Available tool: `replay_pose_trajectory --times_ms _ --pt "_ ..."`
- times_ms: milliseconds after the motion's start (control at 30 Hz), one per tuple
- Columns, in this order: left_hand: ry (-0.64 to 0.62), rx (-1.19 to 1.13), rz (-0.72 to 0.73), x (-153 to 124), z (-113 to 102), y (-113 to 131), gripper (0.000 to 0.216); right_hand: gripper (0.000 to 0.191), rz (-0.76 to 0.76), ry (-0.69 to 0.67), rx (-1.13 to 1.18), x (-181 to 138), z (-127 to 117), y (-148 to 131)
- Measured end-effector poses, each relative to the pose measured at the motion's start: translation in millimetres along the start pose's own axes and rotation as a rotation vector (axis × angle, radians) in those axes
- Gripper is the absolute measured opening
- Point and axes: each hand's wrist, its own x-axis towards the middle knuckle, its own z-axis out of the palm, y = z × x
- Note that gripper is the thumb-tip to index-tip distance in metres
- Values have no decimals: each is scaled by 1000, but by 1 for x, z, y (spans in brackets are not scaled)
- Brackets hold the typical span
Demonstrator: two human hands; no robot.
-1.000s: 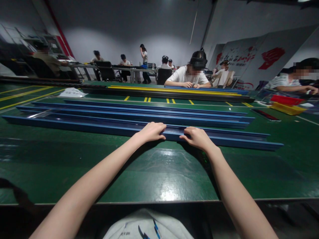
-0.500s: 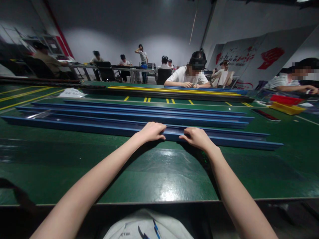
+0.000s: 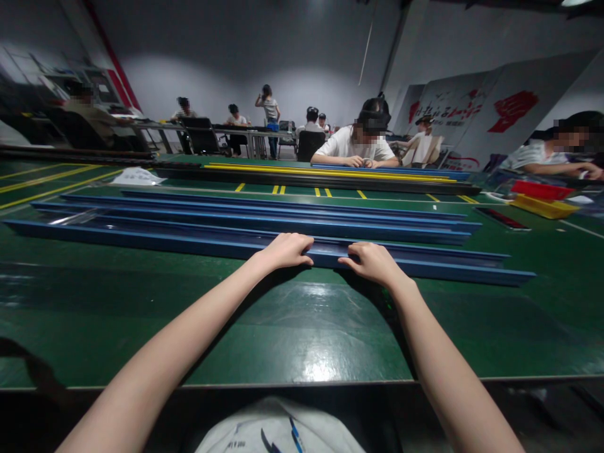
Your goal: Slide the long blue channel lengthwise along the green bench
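Long blue glossy channel-shaped rail (image 3: 141, 239): nearest of several parallel blue rails (image 3: 264, 211), lying lengthwise across the middle of the smooth, shiny green tabletop (image 3: 302, 340). Left hand (image 3: 285, 250) and right hand (image 3: 372, 261): side by side, fingers curled over its near lip, gripping it.

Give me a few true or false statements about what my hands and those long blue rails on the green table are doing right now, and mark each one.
1. Both hands rest on the nearest blue rail. True: the left hand and the right hand grip its near edge, side by side.
2. The rail is lifted clear of the green table. False: it lies flat on it.
3. More blue rails lie beyond the gripped one. True.
4. The red tray sits at the far left. False: it is at the far right, on a yellow tray.
5. The seated person across the table is holding a blue rail overhead. False: that person's hands are down at the table.
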Motion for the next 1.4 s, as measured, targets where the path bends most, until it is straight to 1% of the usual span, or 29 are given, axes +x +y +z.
replay_pose_trajectory --times_ms 100,233,367,567,700,767,867,1000,1133,1400 --pt "-2 -11 -12 0 0 0 28 35 -11 12 -7 0 0 0" --pt "-4 -14 -11 0 0 0 28 35 0 -5 -11 0 -2 -1" --pt "-2 -14 16 0 2 -2 27 35 11 -28 -13 0 -2 -3" --pt "-53 -13 32 0 5 -5 28 34 -29 -24 -32 0 2 -2" --pt "-62 30 72 -1 9 -8 29 34 -33 -21 -26 0 3 -1" --pt "-34 83 98 -3 13 -8 30 33 -31 -21 -22 0 3 -2" --pt "56 145 124 -6 21 -8 34 34 -23 -29 -17 0 2 -2" --pt "153 184 85 -9 31 -4 38 33 -25 -38 -15 0 1 -3" --pt "189 194 70 -9 33 -2 41 32 -21 -44 -16 0 0 -3" --pt "221 196 49 -9 34 -1 42 33 -28 -40 -27 0 0 -4"
